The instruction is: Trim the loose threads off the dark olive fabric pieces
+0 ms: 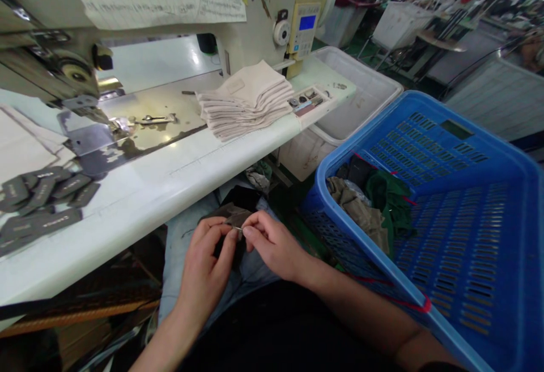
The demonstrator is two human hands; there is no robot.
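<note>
Low over my lap, my left hand (212, 250) and my right hand (276, 241) meet with their fingertips pinched. Between them runs a thin, shiny, needle-like piece (237, 228), too small to name surely. Each hand is closed on an end of it. Brownish-grey cloth (229, 211) lies on the lap just behind the fingers, and dark material is partly hidden under them. Above the hands is the front edge of the white sewing table (170, 182). A stack of cream fabric pieces (249, 100) rests on it, beside the sewing machine (259, 37).
Dark grey printed labels (42, 190) are heaped at the table's left. A blue plastic basket (425, 298) with crumpled green and brown cloth (369, 204) stands close to my right arm. Behind it is a white bin (365, 83). A small parts tray (312, 102) sits at the table's right end.
</note>
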